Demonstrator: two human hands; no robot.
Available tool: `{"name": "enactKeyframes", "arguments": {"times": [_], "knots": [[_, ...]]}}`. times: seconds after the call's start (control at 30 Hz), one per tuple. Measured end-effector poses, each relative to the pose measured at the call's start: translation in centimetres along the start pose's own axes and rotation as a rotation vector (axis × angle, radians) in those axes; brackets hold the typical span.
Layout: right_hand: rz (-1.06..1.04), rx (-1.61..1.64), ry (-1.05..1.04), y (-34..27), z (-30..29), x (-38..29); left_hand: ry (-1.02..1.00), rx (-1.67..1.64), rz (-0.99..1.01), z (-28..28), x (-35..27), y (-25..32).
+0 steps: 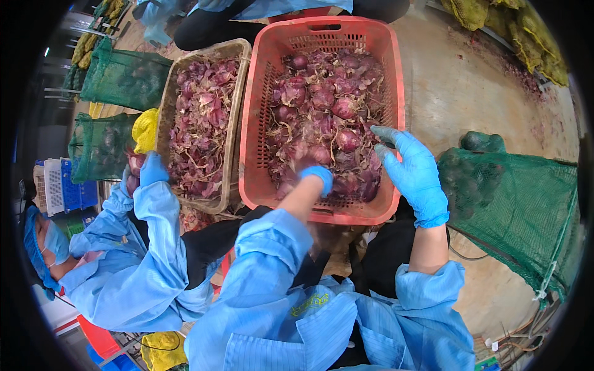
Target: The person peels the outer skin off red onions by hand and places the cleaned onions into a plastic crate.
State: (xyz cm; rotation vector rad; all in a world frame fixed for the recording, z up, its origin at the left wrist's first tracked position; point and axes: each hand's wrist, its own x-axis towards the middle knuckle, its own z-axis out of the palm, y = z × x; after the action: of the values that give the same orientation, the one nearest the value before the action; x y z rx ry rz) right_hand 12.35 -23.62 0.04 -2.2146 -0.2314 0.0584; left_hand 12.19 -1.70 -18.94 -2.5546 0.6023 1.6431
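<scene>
A red plastic crate full of red onions and loose skins stands in front of me. My left hand, in a blue glove, reaches down over the onions at the near side of the crate. Its fingers are blurred, so what they hold cannot be made out. At the crate's right rim is my right hand, also gloved in blue. Its thumb and fingers are apart with nothing between them, the fingertips dirty and over the onions.
A brown crate of onion skins stands left of the red one. Beside it a co-worker's gloved hands hold onions. A green mesh bag of onions lies at right; more green bags stand at left. Another person sits opposite.
</scene>
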Motion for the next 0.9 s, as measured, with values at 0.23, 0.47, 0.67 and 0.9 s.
{"name": "enactKeyframes", "arguments": {"times": [0.23,0.47,0.67,0.9], "knots": [[-0.064,0.068,0.168,0.8,-0.9,-0.1,0.921,-0.006,-0.220,-7.0,-0.6,-0.2],[-0.112,-0.072,0.063,0.8,-0.2,0.3,0.869,-0.517,-0.047,-5.5,5.7,3.9],[-0.032,-0.010,0.038,2.3,-1.6,-1.3,0.840,-0.508,-0.158,-3.3,8.1,3.5],[-0.061,-0.037,-0.036,1.2,-0.5,0.4,0.532,-1.100,0.114,-1.2,7.0,-2.7]]}}
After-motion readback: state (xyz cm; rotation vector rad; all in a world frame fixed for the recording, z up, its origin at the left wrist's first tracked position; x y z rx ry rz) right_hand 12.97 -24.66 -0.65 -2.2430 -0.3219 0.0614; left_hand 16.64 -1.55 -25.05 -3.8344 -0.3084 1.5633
